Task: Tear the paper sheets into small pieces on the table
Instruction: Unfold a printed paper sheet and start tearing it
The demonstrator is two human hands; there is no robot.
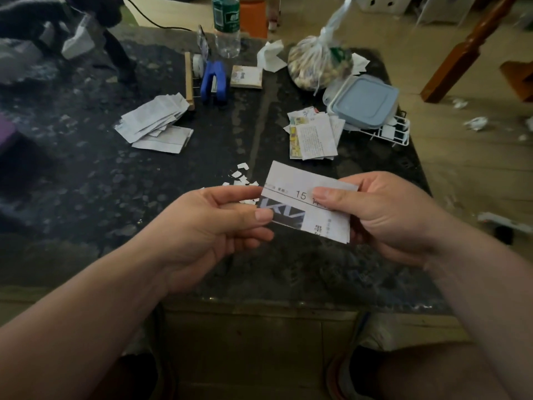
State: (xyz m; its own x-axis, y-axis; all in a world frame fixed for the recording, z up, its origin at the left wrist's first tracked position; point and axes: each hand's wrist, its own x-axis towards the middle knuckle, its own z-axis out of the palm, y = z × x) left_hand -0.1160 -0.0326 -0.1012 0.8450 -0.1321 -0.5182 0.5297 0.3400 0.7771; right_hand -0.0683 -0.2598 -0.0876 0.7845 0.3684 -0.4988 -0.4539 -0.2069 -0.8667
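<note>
nearest, the left hand and the right hand hold one printed paper sheet between them, lifted above the near part of the dark table. the left hand's fingers pinch the sheet's left edge, with the thumb on the printed face. the right hand's fingers curl behind its right edge, with the thumb pressed flat beside the number 15. the sheet tilts slightly, its right side lower. just beyond the sheet's left corner, small torn pieces lie on the table. farther beyond the sheet to the left lies a fanned pile of paper strips, and to the right a stack of printed sheets. farthest beyond the sheet are a blue stapler, a blue-lidded box beside a white wire rack, a knotted plastic bag and a clear bottle.
</note>
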